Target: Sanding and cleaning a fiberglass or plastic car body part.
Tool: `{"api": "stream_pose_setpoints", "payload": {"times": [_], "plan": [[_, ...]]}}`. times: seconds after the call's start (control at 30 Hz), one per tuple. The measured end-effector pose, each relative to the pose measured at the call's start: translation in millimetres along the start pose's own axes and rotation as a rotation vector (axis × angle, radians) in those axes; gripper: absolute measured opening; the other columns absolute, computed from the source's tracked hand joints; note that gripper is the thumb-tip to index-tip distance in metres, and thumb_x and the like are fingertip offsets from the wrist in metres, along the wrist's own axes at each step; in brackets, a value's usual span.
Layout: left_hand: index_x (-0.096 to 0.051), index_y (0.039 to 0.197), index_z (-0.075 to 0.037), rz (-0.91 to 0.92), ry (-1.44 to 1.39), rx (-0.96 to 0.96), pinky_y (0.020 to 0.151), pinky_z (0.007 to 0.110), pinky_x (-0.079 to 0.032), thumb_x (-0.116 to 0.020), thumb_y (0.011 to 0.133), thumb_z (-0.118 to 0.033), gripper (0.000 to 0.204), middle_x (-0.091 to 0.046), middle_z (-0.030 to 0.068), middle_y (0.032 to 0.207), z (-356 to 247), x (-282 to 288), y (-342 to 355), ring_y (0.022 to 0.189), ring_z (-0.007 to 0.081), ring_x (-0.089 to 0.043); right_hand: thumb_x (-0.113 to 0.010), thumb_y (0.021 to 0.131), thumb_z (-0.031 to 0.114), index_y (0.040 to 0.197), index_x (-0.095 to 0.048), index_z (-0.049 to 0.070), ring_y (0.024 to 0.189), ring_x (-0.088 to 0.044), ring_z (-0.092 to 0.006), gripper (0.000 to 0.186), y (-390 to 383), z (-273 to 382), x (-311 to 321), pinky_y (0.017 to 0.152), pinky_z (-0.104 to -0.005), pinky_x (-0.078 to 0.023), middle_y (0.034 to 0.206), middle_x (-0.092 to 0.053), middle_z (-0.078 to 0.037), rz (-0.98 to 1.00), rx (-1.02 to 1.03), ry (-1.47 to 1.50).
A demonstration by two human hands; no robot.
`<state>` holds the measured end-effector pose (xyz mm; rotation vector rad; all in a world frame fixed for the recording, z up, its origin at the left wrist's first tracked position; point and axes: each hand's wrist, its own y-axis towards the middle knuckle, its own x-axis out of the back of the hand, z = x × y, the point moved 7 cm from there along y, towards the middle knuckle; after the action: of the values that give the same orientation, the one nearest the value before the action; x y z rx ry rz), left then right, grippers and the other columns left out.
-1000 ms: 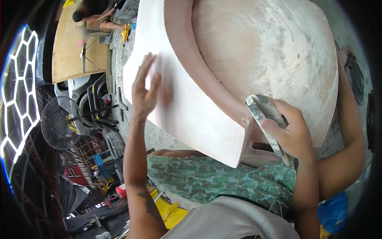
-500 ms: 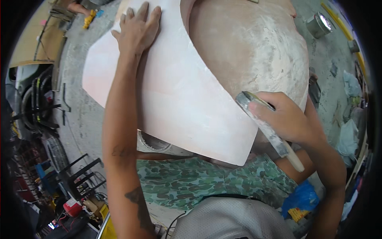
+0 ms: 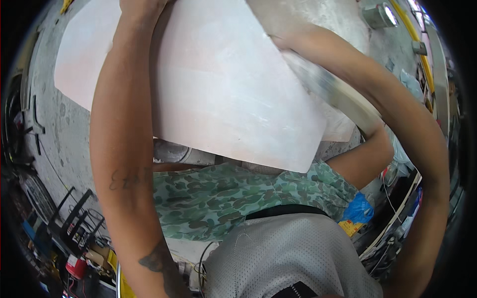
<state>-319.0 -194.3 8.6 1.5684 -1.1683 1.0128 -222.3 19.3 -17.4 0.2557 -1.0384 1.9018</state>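
Note:
A large white-pink shaped panel lies in front of me, its curved edge bordering a dusty recessed section at the upper right. My left hand reaches onto the panel at the top edge of the picture; its fingers are cut off. My right hand, blurred by motion, is closed on the upper end of a long, dust-coated sanding block along the panel's right edge. My forearms frame the panel on both sides.
A metal can and a yellow bar are at the upper right. Tyres, black metal frames and a red container crowd the lower left. A blue bag lies beside my camouflage shorts.
My right hand has pushed forward with the block, higher in the picture. My left hand, earlier flat with spread fingers, is now mostly past the top edge. The panel sits higher and further left in view.

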Motion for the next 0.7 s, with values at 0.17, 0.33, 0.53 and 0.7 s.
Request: {"api": "stream_pose_setpoints", "payload": {"times": [0.17, 0.33, 0.53, 0.7], "plan": [[-0.045, 0.150, -0.013, -0.032, 0.037, 0.008, 0.117, 0.067, -0.016, -0.040, 0.097, -0.048, 0.063, -0.037, 0.0226, 0.156, 5, 19, -4, 0.147, 0.0400, -0.029, -0.058, 0.091, 0.035, 0.109, -0.075, 0.005, 0.101, -0.063, -0.0246, 0.039, -27, -23, 8, 0.095, -0.0357, -0.045, 0.111, -0.070, -0.020, 0.237, -0.032, -0.308], [-0.046, 0.148, -0.012, -0.062, -0.015, -0.046, 0.117, 0.067, -0.016, -0.040, 0.097, -0.049, 0.063, -0.038, 0.0224, 0.155, -6, 9, 5, 0.146, 0.0399, -0.031, -0.066, 0.088, 0.034, 0.102, -0.076, 0.002, 0.095, -0.069, -0.0218, 0.036, 51, -36, 8, 0.087, -0.0369, -0.050, 0.098, -0.074, -0.015, 0.053, -0.127, -0.336], [-0.043, 0.151, -0.013, 0.016, 0.055, 0.050, 0.119, 0.064, -0.016, -0.041, 0.098, -0.050, 0.064, -0.035, 0.0212, 0.158, 5, 4, 9, 0.147, 0.0396, -0.029, -0.055, 0.097, 0.024, 0.115, -0.067, -0.004, 0.102, -0.066, -0.0236, 0.035, 30, 12, -15, 0.091, -0.0360, -0.050, 0.110, -0.069, -0.017, 0.062, -0.075, 0.388], [-0.041, 0.152, -0.010, 0.034, 0.095, 0.035, 0.119, 0.061, -0.017, -0.040, 0.099, -0.047, 0.064, -0.036, 0.0233, 0.157, -9, 1, 16, 0.147, 0.0407, -0.029, -0.058, 0.100, 0.038, 0.119, -0.067, 0.003, 0.094, -0.068, -0.0193, 0.041, 36, -23, -25, 0.081, -0.0288, -0.052, 0.109, -0.070, -0.014, 0.377, -0.206, 0.715]]}}
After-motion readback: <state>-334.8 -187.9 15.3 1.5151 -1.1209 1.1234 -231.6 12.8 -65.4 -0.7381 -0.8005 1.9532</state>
